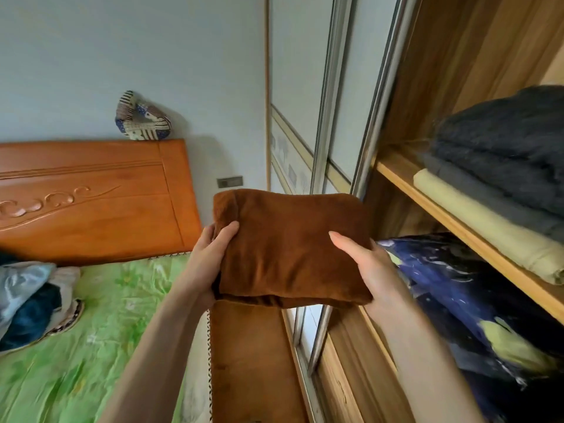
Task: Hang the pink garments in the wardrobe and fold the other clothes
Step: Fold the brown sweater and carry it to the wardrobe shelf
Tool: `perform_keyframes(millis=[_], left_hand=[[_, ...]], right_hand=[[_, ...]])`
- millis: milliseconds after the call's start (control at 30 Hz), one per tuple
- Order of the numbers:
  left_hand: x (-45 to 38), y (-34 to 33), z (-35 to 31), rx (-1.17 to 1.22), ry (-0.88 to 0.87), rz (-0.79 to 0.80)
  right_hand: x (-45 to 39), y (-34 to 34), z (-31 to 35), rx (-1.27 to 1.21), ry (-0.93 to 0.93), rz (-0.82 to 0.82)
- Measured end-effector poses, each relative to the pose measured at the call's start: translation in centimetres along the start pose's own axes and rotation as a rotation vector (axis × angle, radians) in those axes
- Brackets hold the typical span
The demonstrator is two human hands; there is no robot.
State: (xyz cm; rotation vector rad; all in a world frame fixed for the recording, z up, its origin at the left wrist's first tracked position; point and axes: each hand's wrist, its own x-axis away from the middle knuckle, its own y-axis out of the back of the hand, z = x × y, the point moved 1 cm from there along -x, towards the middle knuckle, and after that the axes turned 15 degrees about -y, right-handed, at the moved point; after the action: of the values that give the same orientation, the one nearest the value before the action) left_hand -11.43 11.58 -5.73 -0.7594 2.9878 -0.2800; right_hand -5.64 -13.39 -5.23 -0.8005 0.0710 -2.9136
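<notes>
A folded brown fleece garment [287, 245] is held up in front of me between the bed and the open wardrobe. My left hand [210, 257] grips its left edge, thumb on top. My right hand [366, 264] holds its right side, thumb on top and fingers underneath. The wardrobe [433, 96] stands open on the right, with a wooden shelf [457, 227]. No pink garment is visible.
Folded dark grey clothes [512, 154] and a beige cloth [488, 227] lie on the shelf; dark blue patterned bedding [476, 300] sits below. A green-sheeted bed [100, 331] with a wooden headboard [91, 193] carries a pile of clothes [30, 303] at left. Sliding doors [332, 117] stand beyond.
</notes>
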Motion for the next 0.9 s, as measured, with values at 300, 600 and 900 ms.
perform_keyframes(millis=[300, 600, 900], left_hand=[[-13.6, -4.9, -2.0, -0.041, 0.044, 0.387], [-19.8, -8.4, -3.4, 0.001, 0.083, 0.59], [-18.3, -8.5, -6.9, 0.042, 0.025, 0.718]], right_hand=[[-4.7, -0.8, 5.2, -0.155, 0.035, -0.238], [-4.6, -1.5, 7.1, -0.329, 0.029, -0.316], [2.1, -1.5, 8.5, -0.32, 0.121, -0.343]])
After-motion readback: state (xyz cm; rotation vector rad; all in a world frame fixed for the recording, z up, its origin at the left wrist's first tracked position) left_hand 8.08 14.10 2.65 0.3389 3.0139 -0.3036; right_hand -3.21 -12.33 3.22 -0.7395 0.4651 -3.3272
